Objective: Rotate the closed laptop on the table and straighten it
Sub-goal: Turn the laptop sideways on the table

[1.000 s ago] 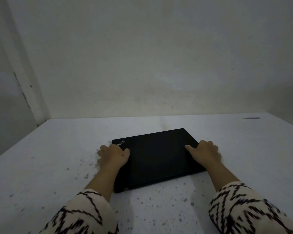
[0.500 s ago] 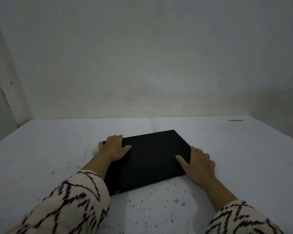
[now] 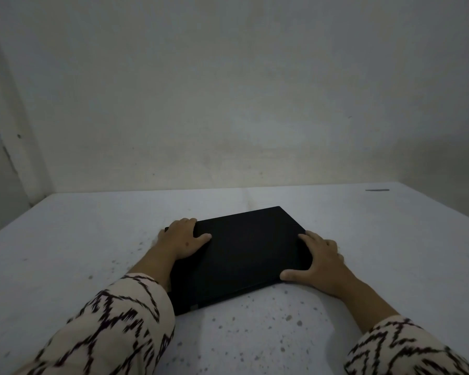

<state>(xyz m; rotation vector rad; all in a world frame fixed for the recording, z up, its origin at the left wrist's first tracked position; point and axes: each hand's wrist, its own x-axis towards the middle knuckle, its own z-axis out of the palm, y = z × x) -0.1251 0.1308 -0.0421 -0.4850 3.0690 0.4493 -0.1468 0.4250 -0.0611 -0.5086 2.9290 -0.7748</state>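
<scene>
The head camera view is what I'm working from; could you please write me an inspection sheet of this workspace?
Surface: white table, dark specks across it, short dark mark at far right.
Job's things: black laptop, closed, flat, skewed to the table edge.
Clutter: nothing seen.
Grippers: left hand on the laptop's far-left corner; right hand at its near-right corner, thumb on the lid; fingers spread.
Cables: nothing seen.
Surroundings: bare, stained wall; patterned sleeves.

laptop [image 3: 244,253]: flat on worktop [image 3: 65,239], skewed (far corner points at the wall [image 3: 228,90])
left hand [image 3: 183,238]: on its far-left corner
right hand [image 3: 321,259]: on its near-right corner
</scene>
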